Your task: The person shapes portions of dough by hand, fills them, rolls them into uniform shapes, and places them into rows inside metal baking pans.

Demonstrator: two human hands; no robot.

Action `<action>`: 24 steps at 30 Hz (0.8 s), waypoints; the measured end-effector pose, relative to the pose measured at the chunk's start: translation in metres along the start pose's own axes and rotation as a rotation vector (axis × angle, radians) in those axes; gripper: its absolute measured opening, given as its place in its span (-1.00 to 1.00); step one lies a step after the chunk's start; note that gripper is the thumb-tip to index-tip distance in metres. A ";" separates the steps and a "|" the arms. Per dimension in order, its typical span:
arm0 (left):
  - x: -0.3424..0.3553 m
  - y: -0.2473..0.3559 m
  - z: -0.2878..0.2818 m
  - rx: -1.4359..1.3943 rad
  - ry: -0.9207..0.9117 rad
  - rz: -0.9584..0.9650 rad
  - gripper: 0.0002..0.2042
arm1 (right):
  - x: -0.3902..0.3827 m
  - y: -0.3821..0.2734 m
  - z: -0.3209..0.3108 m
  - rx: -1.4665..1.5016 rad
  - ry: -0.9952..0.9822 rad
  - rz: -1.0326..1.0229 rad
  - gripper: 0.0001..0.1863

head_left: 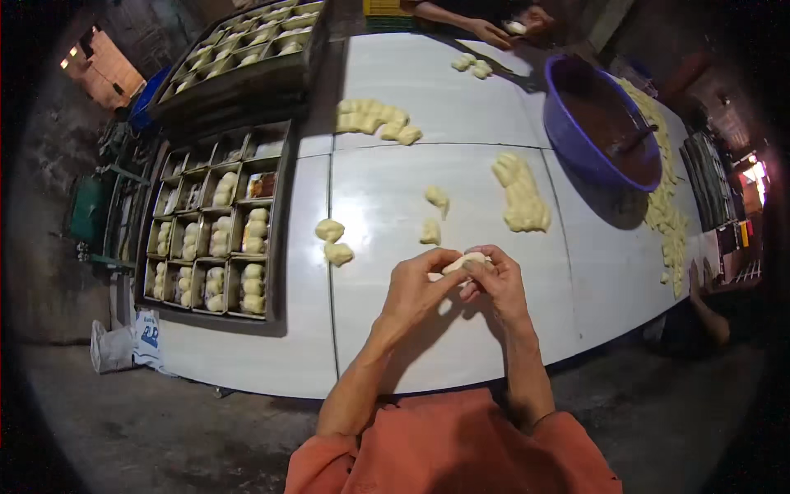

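Observation:
My left hand [415, 292] and my right hand [498, 288] meet over the white table [428, 346], pinched together on a pale dough piece [457, 262]. Just beyond them lie a small dough lump [429, 232] and another [436, 198]. Two lumps [334, 239] sit left of my hands, and a larger mass of dough [521, 193] lies ahead to the right. Farther back is a joined group of dough pieces [378, 117].
Divided trays [281, 214] of dough balls fill the left. A purple basin [568, 156] of brown filling stands right, beside many dough strips [666, 222]. A co-worker's hands [494, 34] hold dough at the back; another person's arm [709, 319] is at the right.

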State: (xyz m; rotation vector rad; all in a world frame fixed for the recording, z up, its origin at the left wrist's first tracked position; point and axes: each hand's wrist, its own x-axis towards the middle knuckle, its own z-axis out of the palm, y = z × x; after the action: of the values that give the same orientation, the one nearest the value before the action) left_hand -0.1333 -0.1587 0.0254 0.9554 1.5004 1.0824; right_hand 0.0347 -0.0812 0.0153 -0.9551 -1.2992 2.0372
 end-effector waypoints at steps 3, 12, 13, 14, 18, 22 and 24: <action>0.005 0.006 0.028 -0.126 -0.068 -0.167 -0.47 | -0.002 0.004 -0.033 -0.209 0.177 -0.090 -0.79; 0.047 0.007 0.113 -0.134 0.203 0.503 -0.27 | -0.011 -0.021 -0.062 0.128 0.137 -0.226 -0.63; 0.061 -0.009 0.127 -0.156 0.164 0.620 -0.26 | -0.013 -0.026 -0.065 0.386 0.041 -0.196 -0.65; 0.068 -0.008 0.137 -0.172 0.129 0.734 -0.26 | -0.013 -0.036 -0.064 0.648 -0.062 -0.158 -0.66; 0.079 0.001 0.162 -0.422 0.175 0.600 -0.17 | 0.001 -0.053 -0.061 0.586 0.203 -0.120 -0.52; 0.089 0.022 0.159 -0.646 0.035 0.259 0.09 | 0.028 -0.064 -0.103 0.553 0.001 -0.188 -0.52; 0.088 0.008 0.146 -0.586 0.055 0.192 0.07 | 0.051 -0.086 -0.132 0.473 0.112 -0.337 -0.62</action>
State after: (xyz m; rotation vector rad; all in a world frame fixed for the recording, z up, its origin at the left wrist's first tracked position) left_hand -0.0048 -0.0500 -0.0034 0.6628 1.0456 1.5830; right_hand 0.1137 0.0616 0.0424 -0.5774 -0.7984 1.8711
